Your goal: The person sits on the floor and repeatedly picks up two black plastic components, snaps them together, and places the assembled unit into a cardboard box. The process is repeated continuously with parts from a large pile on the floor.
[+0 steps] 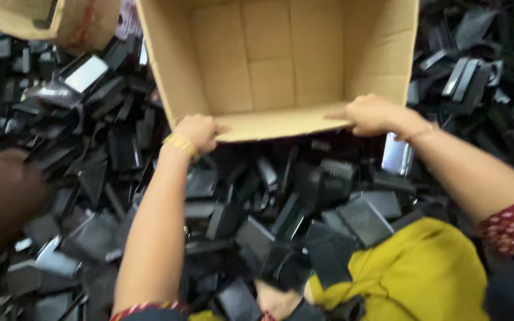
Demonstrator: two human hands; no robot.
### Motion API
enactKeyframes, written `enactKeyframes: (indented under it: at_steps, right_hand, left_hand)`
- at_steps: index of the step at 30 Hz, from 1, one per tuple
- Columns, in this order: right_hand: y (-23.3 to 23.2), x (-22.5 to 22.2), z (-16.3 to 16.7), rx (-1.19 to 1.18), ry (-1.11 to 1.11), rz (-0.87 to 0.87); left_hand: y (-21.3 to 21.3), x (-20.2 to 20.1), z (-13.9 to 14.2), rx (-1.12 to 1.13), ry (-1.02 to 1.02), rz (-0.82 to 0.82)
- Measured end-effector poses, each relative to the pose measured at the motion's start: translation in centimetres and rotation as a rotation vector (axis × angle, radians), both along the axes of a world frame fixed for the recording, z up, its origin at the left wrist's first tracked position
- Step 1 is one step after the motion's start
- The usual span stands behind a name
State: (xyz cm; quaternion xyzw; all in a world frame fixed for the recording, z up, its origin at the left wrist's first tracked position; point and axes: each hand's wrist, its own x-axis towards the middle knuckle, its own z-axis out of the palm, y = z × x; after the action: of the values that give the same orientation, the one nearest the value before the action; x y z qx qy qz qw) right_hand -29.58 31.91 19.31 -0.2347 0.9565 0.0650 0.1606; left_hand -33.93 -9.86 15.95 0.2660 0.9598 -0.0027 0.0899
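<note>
Both hands grip the near edge of an open cardboard box [281, 65]: the left hand [197, 132] is curled closed over the lower left corner of that edge, and the right hand [371, 115] is closed over the edge toward its right end, fingers on the flap.

Filling the upper middle of the frame, the box is plain tan, with nothing visible inside; its inner walls show fold creases, and its near flap bends outward between the two hands.

Around and below it, a heap of black plastic parts [281, 220] spreads across the whole frame, flat and blocky pieces jumbled together, a few with pale shiny faces.

At the lower right lies a yellow cloth [423, 273].

A second cardboard box [49, 21] shows at the upper left corner.

On the left wrist sits a gold bangle [179, 143].
</note>
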Motion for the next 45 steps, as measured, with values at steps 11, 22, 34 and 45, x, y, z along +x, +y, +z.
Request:
enactKeyframes:
  at_steps: [11, 22, 34, 45]
  right_hand:
    - [-1.0, 4.4, 1.5, -0.426, 0.665, 0.37]
    - [-18.7, 7.0, -11.3, -0.831, 0.206, -0.396]
    - [-15.3, 21.9, -5.5, -1.065, -0.023, -0.615]
    - [-14.8, 34.7, -3.1, -1.461, -0.396, -0.49]
  left_hand:
    - [0.8, 15.3, -0.2, 0.683, 0.579, 0.326]
    - [1.5, 32.7, -5.0, 1.024, 0.276, 0.499]
    - [7.0, 34.2, -5.8, 2.589, -0.625, 0.71]
    - [13.1, 35.2, -4.8, 2.068, -0.227, 0.599]
